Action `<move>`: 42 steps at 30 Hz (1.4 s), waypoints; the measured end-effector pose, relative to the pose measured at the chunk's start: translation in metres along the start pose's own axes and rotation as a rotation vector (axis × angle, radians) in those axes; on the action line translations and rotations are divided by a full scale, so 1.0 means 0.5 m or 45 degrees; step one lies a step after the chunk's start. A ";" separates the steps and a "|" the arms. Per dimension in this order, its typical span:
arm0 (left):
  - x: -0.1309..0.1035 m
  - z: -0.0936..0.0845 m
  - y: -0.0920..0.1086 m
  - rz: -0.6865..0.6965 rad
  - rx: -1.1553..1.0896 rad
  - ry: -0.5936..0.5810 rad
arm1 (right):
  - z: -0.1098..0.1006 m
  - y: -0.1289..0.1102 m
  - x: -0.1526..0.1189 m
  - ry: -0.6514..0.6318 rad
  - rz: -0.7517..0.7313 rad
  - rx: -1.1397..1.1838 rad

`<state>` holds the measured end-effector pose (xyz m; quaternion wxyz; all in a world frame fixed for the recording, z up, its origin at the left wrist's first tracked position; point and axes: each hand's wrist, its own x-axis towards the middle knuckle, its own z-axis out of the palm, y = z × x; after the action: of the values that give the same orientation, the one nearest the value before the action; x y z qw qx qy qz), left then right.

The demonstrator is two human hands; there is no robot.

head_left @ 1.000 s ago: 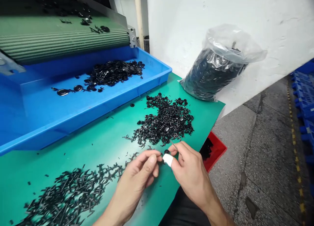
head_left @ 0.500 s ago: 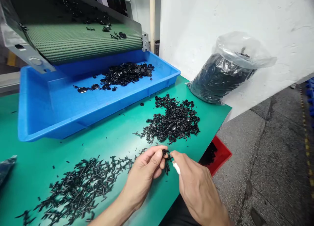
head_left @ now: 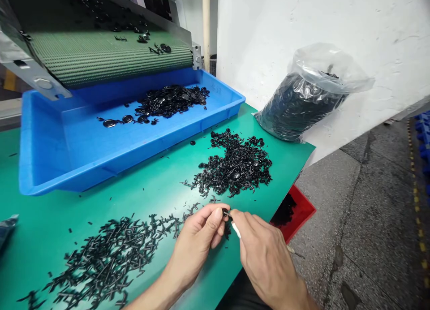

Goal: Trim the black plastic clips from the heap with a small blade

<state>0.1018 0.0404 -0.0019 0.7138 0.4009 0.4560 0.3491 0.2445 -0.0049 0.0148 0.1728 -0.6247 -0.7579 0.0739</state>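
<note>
Above the green tabletop, my left hand (head_left: 201,231) pinches a small black plastic part (head_left: 225,211) between thumb and forefinger. My right hand (head_left: 265,251) is closed around a thin tool; its narrow metal tip (head_left: 229,215) meets the black part. Something white (head_left: 236,230) shows by the right fingers, and a thin pointed end (head_left: 297,253) sticks out behind that hand. Just beyond both hands lies a heap of small black moulded parts (head_left: 235,164). Left of my left hand spreads a pile of black cross-shaped and branched plastic pieces (head_left: 110,256).
A blue tray (head_left: 134,155) with black discs and bits stands under the end of a green conveyor belt (head_left: 114,59). A clear bag (head_left: 302,99) full of dark parts leans against the white wall. Below the table's right edge is a red bin (head_left: 304,218).
The right hand has moved slightly in toward the left, and the tool's metal tip now shows at the black part. Black bits below the fingers are more hidden. The view has shifted slightly.
</note>
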 end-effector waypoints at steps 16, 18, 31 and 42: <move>0.003 -0.040 0.004 0.549 0.845 -0.109 | -0.033 0.024 0.044 -0.441 0.134 0.341; 0.004 -0.041 0.007 0.484 0.871 -0.156 | -0.033 0.041 0.056 -0.551 0.118 0.549; 0.018 -0.024 0.038 -0.110 -0.172 -0.011 | 0.008 0.073 0.087 0.000 0.240 0.112; 0.018 -0.017 0.021 -0.107 -0.082 -0.087 | -0.010 0.024 0.051 0.123 0.118 0.433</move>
<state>0.0954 0.0550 0.0017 0.7555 0.3699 0.4362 0.3195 0.2532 0.0218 0.0200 0.3086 -0.6235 -0.6957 0.1790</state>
